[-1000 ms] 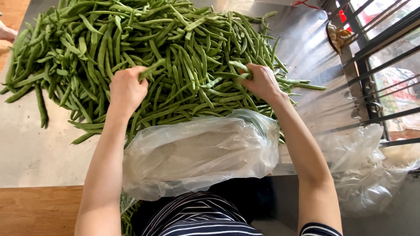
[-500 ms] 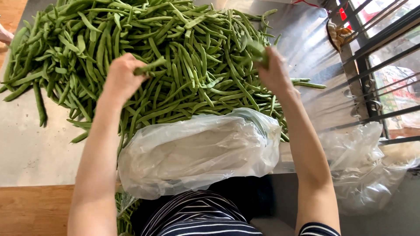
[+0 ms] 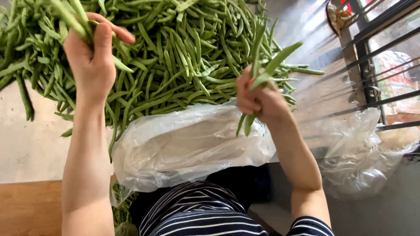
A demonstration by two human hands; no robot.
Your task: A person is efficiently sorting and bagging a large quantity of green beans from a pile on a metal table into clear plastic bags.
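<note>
Seen from above, a person in a striped top stands at a steel worktop (image 3: pixel 35 148) heaped with a large pile of green beans (image 3: pixel 175 57). The left hand (image 3: pixel 92 57) is raised over the pile's left side, its fingers curled closed around a few beans, lifting them clear of the heap. The right hand (image 3: pixel 258 100) is closed around a small bunch of beans (image 3: pixel 267 74); their tips fan upward and their stalk ends hang below the fist, held together as one bundle above the near edge of the pile. Just beneath that hand, a clear plastic bag (image 3: pixel 192 148) lies slumped at the worktop's front edge, against the person's body. A second crumpled plastic bag (image 3: pixel 358 153) lies to the right, beside dark metal window bars (image 3: pixel 372 57).
</note>
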